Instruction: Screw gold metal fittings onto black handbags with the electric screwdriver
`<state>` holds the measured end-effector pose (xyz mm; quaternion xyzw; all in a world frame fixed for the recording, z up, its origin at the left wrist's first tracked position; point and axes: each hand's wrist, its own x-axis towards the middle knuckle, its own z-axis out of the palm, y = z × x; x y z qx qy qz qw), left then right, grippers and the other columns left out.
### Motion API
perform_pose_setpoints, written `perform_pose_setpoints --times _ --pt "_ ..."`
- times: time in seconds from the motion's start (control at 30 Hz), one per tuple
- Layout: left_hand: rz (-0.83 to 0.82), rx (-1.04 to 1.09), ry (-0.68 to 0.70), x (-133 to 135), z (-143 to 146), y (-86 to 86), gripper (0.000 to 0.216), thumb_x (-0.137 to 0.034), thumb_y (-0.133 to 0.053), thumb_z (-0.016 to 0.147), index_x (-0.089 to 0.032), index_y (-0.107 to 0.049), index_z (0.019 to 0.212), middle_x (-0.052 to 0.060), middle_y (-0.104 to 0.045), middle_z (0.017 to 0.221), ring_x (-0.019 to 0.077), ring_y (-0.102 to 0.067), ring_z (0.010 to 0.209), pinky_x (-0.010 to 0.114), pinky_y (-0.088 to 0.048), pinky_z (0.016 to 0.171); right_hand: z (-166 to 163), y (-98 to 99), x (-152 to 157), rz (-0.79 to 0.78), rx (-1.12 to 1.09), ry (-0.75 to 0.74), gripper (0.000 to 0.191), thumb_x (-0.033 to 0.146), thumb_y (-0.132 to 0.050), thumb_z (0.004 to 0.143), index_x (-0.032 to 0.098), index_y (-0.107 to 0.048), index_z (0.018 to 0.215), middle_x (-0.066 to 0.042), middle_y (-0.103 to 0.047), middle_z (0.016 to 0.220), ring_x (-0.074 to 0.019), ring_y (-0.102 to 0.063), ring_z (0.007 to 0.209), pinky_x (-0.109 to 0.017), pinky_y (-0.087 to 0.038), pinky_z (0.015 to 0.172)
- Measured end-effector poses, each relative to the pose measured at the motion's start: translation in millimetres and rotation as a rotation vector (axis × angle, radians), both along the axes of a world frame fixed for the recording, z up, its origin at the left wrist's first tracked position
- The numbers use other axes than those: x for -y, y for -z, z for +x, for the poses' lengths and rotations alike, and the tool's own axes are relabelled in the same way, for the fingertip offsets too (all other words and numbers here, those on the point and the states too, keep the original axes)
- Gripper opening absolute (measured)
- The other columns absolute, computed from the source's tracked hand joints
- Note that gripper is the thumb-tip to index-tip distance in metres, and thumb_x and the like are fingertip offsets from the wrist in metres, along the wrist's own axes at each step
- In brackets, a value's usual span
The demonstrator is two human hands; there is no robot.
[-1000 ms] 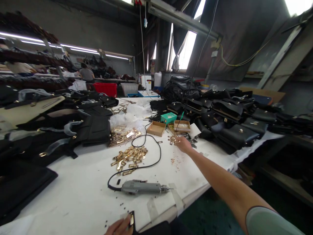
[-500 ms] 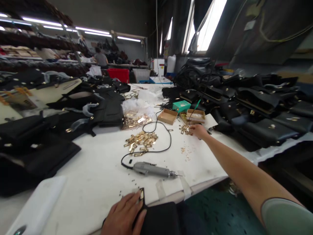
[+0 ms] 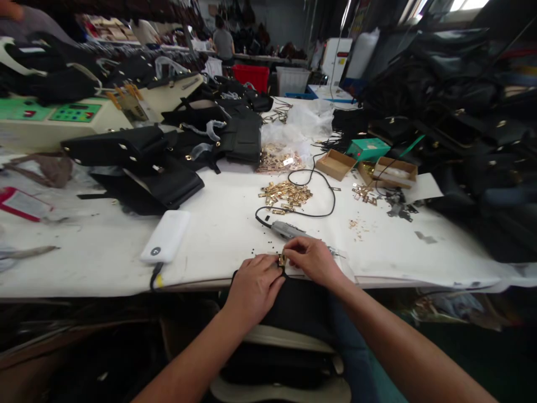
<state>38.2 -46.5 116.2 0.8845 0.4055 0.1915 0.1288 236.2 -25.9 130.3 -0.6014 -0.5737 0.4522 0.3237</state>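
A black bag (image 3: pixel 300 305) lies at the table's front edge, its body hanging over my lap. My left hand (image 3: pixel 257 282) grips it near its strap end, fingers pressed together on top. There, a small gold metal fitting (image 3: pixel 282 261) sits between my two hands. My right hand (image 3: pixel 312 258) pinches at this fitting with thumb and index finger; the fingertips partly cover it. Just behind my right hand lies a grey electric screwdriver (image 3: pixel 289 229), its bit pointing right. Beyond it is a pile of gold metal fittings (image 3: pixel 287 196).
A white power bank (image 3: pixel 165 236) with a cable lies at left. Open cardboard boxes (image 3: pixel 335 164), a teal box (image 3: pixel 367 149) and dark metal pieces (image 3: pixel 398 204) are at right. Black bags (image 3: pixel 138 157) crowd the left side. A person (image 3: pixel 223 42) is in the background.
My right hand has come back from the small fittings by the boxes to the bag beside my left hand. The view has turned left and down.
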Motion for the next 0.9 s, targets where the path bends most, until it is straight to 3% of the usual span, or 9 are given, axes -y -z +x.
perform_pose_setpoints --times 0.23,0.43,0.67,0.9 --pt "-0.021 0.022 0.017 -3.2 0.0 5.9 0.015 -0.023 -0.067 0.094 -0.024 -0.072 0.108 0.003 -0.074 0.116 0.0241 -0.062 0.114 0.043 -0.050 0.095 -2.6 12.4 -7.3 -0.039 0.086 -0.027 0.013 0.029 -0.066 0.083 0.021 -0.075 0.085 0.002 -0.070 0.067 -0.0158 -0.064 0.062 -0.028 -0.048 0.064" --pt "0.024 0.061 -0.002 -3.3 0.3 10.6 0.013 -0.022 -0.069 0.093 -0.025 -0.073 0.105 0.003 -0.075 0.115 0.0252 -0.062 0.114 0.044 -0.050 0.096 -5.4 12.9 -9.6 0.020 0.167 -0.091 0.011 0.026 -0.067 0.083 0.021 -0.076 0.082 0.000 -0.074 0.078 -0.0174 -0.067 0.072 -0.029 -0.050 0.072" --pt "0.033 0.035 -0.008 -0.5 0.1 9.1 0.013 -0.023 -0.065 0.095 -0.023 -0.072 0.105 0.006 -0.069 0.122 0.0247 -0.063 0.112 0.043 -0.051 0.093 -8.7 16.3 -15.5 0.038 0.275 -0.136 0.013 0.022 -0.065 0.084 0.023 -0.078 0.082 -0.001 -0.076 0.081 -0.0189 -0.068 0.077 -0.030 -0.048 0.072" --pt "0.045 -0.036 0.035 -2.0 2.5 4.9 0.014 -0.022 -0.060 0.097 -0.022 -0.070 0.107 0.005 -0.071 0.118 0.0258 -0.060 0.116 0.044 -0.050 0.093 -5.9 18.1 -17.7 0.032 0.245 -0.158 0.014 0.022 -0.064 0.085 0.023 -0.079 0.084 -0.001 -0.077 0.084 -0.0185 -0.069 0.079 -0.030 -0.050 0.075"
